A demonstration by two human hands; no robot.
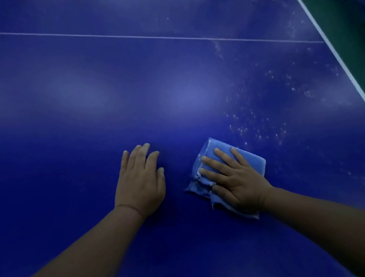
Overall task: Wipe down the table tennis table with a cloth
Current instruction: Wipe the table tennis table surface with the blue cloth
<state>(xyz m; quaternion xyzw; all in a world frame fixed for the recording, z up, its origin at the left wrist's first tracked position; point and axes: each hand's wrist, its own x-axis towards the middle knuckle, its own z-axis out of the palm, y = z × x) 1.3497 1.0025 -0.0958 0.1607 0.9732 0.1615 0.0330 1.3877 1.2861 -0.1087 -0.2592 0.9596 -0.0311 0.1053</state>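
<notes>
Table tennis table being wiped, cloth under the right hand

Table tennis table [124,88], a deep blue glossy board with a thin white centre line [141,37] and a white edge stripe at far right, fills the view. A folded, light blue cloth with frayed edges [252,160] lies flat on it, near and right of centre. The right hand [234,178] presses the cloth with straight, spread fingers, not curled round it. The left hand [140,182] rests flat and open on the bare board just left of the cloth. Pale dusty specks [267,123] scatter beyond the cloth toward the right edge; likely the best stroke is to keep the palm flat and push with even pressure through them
</notes>
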